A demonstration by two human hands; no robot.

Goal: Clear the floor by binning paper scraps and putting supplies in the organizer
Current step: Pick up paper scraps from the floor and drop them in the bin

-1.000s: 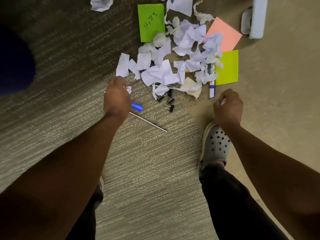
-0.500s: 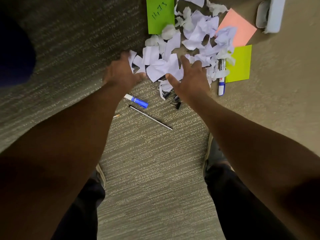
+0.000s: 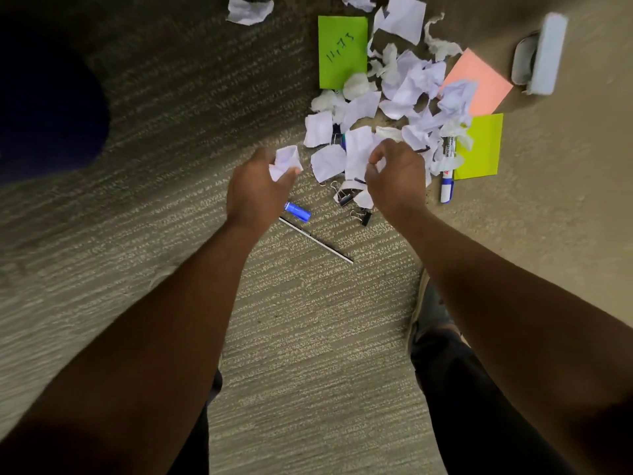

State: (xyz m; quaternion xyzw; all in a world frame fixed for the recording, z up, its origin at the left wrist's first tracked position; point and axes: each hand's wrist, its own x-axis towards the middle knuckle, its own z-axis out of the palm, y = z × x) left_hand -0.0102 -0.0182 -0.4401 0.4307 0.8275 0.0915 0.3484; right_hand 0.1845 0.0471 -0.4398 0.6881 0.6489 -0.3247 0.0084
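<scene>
A heap of white paper scraps (image 3: pixel 404 94) lies on the carpet ahead of me. My left hand (image 3: pixel 257 190) holds a white paper scrap (image 3: pixel 286 161) at the heap's near left edge. My right hand (image 3: pixel 397 176) pinches another white scrap (image 3: pixel 358 150) at the heap's near side. A blue marker (image 3: pixel 297 211) and a thin black pen (image 3: pixel 317 240) lie just under my left hand. Black binder clips (image 3: pixel 346 197) sit between my hands. A whiteboard marker (image 3: pixel 448 169) lies to the right of my right hand.
A green note (image 3: pixel 342 51), a pink note (image 3: pixel 478 80) and a yellow-green note (image 3: pixel 479 147) lie around the heap. A white object (image 3: pixel 544 53) sits at the far right. One loose scrap (image 3: pixel 248 10) lies at the top. My shoe (image 3: pixel 428 303) stands below the right arm.
Both hands reached into the heap and have drawn back slightly, each now closed on a white scrap. The view has shifted back so more of the heap shows.
</scene>
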